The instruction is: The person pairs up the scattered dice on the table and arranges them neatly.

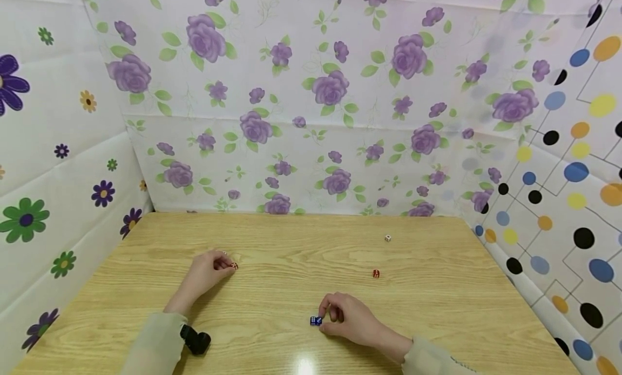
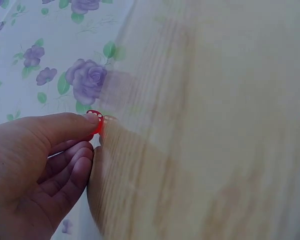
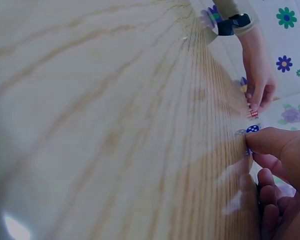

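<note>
At the left of the table, my left hand (image 1: 209, 272) pinches a red die (image 1: 235, 266) between thumb and fingers. In the left wrist view the thumb covers part of that red die (image 2: 97, 119). A white die (image 1: 224, 252) peeks out just behind those fingers, mostly hidden. Nearer the front, my right hand (image 1: 352, 318) has thumb and forefinger on either side of a blue die (image 1: 318, 321). Directly left of it sits a second blue die (image 1: 313, 321), apparently touching. In the right wrist view, the thumb lies against a blue die (image 3: 252, 129).
Another red die (image 1: 376, 273) lies on the wooden table (image 1: 291, 245), right of centre. Farther back is a white die (image 1: 387, 238). Patterned cloth walls (image 1: 330, 88) stand along the back and both sides. A black device (image 1: 196, 340) is strapped to the left wrist.
</note>
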Tool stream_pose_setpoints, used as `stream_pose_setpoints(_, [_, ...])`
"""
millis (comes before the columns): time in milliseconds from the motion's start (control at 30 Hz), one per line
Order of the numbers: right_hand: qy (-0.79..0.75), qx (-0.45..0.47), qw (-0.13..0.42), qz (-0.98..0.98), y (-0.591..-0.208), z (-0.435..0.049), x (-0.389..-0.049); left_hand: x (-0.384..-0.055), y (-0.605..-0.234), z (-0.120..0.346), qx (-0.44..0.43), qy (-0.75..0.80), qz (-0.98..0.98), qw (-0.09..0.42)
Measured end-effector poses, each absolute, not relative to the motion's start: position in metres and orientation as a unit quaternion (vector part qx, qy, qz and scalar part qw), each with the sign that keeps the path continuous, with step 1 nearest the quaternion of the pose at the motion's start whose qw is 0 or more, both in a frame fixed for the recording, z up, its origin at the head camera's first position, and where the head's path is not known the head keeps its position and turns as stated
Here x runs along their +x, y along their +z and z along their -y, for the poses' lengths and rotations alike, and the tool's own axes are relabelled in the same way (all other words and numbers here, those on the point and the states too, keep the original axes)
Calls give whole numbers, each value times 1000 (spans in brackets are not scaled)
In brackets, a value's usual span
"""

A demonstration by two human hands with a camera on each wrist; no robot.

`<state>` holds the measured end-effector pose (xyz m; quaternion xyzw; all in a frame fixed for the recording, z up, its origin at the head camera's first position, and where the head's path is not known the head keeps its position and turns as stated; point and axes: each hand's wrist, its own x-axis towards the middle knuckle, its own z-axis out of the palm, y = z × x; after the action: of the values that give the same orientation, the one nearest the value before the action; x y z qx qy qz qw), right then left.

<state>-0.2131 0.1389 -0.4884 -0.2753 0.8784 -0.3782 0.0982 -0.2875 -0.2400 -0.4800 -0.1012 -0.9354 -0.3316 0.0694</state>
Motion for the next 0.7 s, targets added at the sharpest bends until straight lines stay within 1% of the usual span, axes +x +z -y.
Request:
stream_pose_setpoints(367, [-378, -277, 96, -878, -488, -139, -213, -284, -478, 225, -118, -352, 927, 48])
stream_pose_setpoints(700, [-380, -278, 94, -877, -491, -140, -214, -282, -480, 200, -161, -362, 918, 32])
